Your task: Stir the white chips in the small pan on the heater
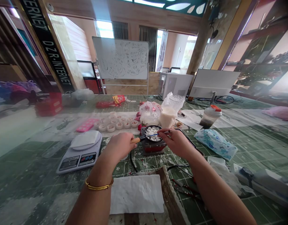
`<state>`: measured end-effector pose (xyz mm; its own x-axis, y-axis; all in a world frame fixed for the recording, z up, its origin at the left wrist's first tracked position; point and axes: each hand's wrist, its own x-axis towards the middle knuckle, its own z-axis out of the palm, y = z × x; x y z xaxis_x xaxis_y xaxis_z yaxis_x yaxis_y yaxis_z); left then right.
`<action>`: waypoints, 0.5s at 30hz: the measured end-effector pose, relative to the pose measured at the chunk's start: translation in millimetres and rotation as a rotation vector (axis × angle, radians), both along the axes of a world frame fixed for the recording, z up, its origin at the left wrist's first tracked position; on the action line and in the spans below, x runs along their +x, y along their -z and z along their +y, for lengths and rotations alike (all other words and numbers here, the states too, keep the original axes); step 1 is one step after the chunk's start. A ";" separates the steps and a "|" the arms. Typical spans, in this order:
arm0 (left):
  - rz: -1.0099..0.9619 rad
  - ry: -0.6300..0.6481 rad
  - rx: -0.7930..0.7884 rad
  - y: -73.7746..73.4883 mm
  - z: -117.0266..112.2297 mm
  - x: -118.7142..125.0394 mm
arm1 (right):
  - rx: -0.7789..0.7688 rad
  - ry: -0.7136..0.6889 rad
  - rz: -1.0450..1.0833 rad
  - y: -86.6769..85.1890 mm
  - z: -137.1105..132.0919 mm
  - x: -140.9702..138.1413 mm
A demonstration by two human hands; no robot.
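Note:
My left hand [121,144] is closed around the wooden handle of a small black pan [146,137]. White chunks [152,130], perhaps wax, fill the pan, which sits on a small dark red hot plate [153,148]. Pinched in the fingers of my right hand [173,139] is a thin blue stick [154,134], its far end among the chunks. A gold bracelet circles my left wrist. Behind the pan stand a clear plastic bag [149,113] and an open bag of pale granules [167,116].
A kitchen scale [81,153] lies to the left, near several small filled cups [119,125] and a pink mould [87,124]. Right are a wipes pack [216,143], an orange-lidded shaker [210,116] and a power strip [263,179]. White paper [137,193] lies in front; cables run nearby.

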<state>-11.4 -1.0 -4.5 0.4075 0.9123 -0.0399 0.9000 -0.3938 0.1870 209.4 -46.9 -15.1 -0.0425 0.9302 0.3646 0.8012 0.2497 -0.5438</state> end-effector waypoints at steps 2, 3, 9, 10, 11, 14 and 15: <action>0.001 0.001 -0.005 0.5 0.5 -0.4 | 0.025 0.052 0.005 -2.1 -1.3 2.8; 0.003 0.001 -0.006 0.6 0.7 -0.5 | 0.042 0.061 0.017 -3.0 -2.1 4.1; 0.006 0.006 0.002 -0.4 -0.3 -0.1 | -0.019 -0.025 -0.008 -3.1 -1.4 3.9; 0.006 0.006 0.003 -0.5 -0.4 -0.2 | -0.013 0.001 -0.018 -3.1 -0.7 4.7; 0.005 0.005 0.005 -0.6 -0.4 -0.5 | 0.005 0.031 -0.019 -3.4 -0.2 6.2; 0.003 -0.001 0.010 0.0 0.1 -1.1 | 0.057 0.058 0.010 -4.8 -1.0 11.2; 0.004 -0.002 0.008 0.4 0.2 -1.3 | 0.055 0.039 0.007 -5.0 -1.6 12.2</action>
<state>-12.6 -0.8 -4.8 0.4055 0.9135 -0.0340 0.9016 -0.3935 0.1796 221.6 -48.5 -10.1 -0.0037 0.9097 0.4153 0.8069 0.2480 -0.5361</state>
